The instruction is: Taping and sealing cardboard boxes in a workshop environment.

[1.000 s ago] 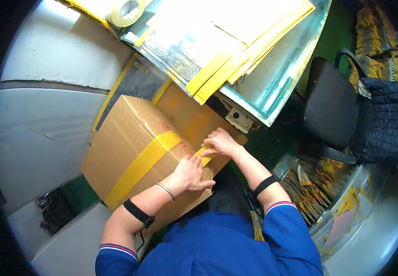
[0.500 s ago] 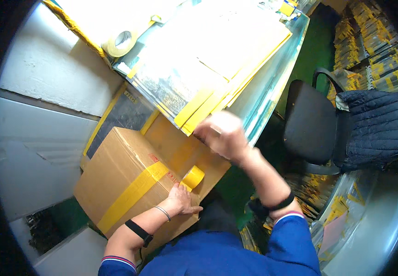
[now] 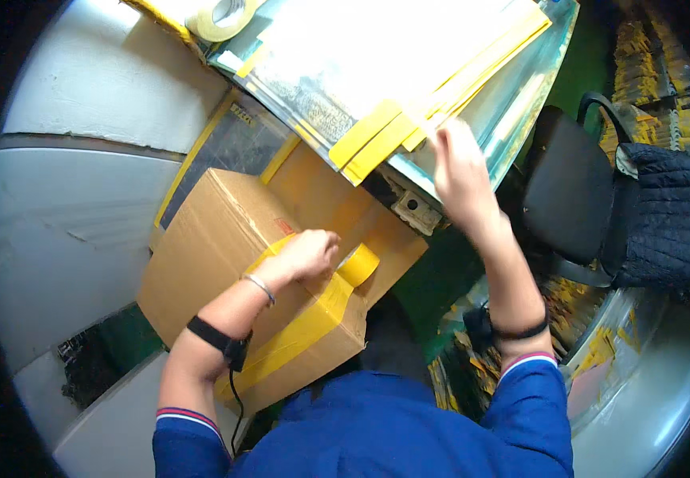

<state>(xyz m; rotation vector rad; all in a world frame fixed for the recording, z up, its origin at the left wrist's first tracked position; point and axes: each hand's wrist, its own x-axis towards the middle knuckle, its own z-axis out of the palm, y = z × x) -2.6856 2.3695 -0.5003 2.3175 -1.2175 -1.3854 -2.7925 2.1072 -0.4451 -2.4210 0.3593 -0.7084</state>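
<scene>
A brown cardboard box [image 3: 201,247] sits below me with a band of yellow tape [image 3: 297,334] running along its top seam. My left hand [image 3: 306,253] presses down on the box top, beside a loose curl of yellow tape [image 3: 358,264] standing up at the seam's far end. My right hand [image 3: 456,163] is raised to the edge of a table [image 3: 520,103], fingers touching several yellow tape strips [image 3: 393,135] that hang from that edge. Whether it pinches one strip is unclear.
A roll of tape [image 3: 219,16] lies at the table's far left corner. A black chair [image 3: 572,195] with a dark quilted jacket [image 3: 672,215] stands to the right. Yellow packets [image 3: 648,88] are piled on the floor at the right. A grey surface [image 3: 66,215] lies to the left.
My right hand has left the box seam and risen to the tape strips on the table edge. My left hand has stayed on the box, and the tape end now curls up free.
</scene>
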